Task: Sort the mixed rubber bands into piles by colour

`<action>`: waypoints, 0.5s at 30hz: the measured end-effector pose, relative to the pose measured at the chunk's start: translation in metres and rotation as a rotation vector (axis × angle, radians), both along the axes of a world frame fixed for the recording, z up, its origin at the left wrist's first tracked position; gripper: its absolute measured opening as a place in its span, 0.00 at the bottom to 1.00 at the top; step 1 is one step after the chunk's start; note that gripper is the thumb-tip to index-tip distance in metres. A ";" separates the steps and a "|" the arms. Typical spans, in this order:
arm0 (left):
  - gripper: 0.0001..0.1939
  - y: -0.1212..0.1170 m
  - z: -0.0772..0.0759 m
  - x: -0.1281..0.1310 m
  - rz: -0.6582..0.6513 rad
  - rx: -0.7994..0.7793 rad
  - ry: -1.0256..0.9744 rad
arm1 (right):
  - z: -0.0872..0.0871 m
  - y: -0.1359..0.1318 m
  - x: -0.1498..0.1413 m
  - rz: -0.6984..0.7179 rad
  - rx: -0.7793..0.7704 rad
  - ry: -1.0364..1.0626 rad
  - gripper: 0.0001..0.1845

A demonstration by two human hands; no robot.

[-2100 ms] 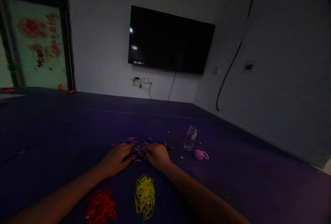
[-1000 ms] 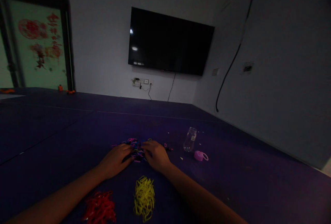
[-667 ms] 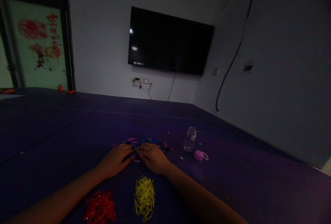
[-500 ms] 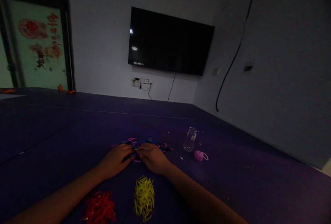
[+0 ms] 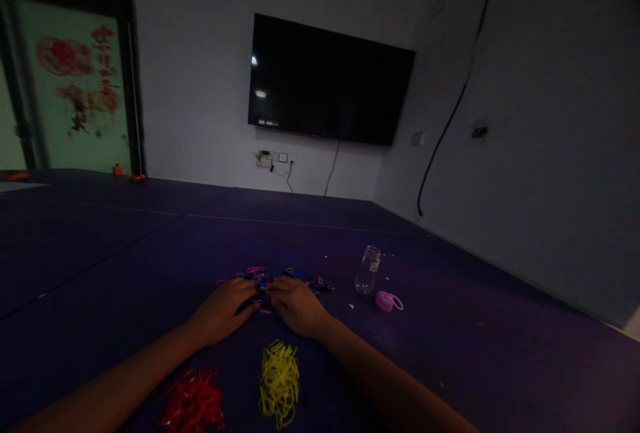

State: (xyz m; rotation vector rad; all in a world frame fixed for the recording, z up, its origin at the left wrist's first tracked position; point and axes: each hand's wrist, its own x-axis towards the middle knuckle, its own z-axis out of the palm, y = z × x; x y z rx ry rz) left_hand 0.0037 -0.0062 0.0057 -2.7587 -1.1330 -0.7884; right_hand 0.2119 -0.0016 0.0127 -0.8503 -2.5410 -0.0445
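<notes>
Yellow bands (image 5: 279, 385): apart from the red pile (image 5: 194, 402), probably so colours don't mix.
Left hand (image 5: 223, 312), right hand (image 5: 299, 308): both at mixed bands (image 5: 261, 278), apparently for close handling; whether gripping, cannot tell.

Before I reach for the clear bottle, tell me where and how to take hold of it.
Best, I'd judge, around the middle of the clear bottle, with the right hand coming from the left. The bottle appears to stand upright, narrower above than at its base, and its left side faces that hand, while the pink cap lies close by its lower right.
</notes>
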 end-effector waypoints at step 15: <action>0.14 0.009 -0.007 -0.005 -0.072 0.009 -0.020 | -0.002 0.007 0.007 -0.424 -0.010 0.416 0.13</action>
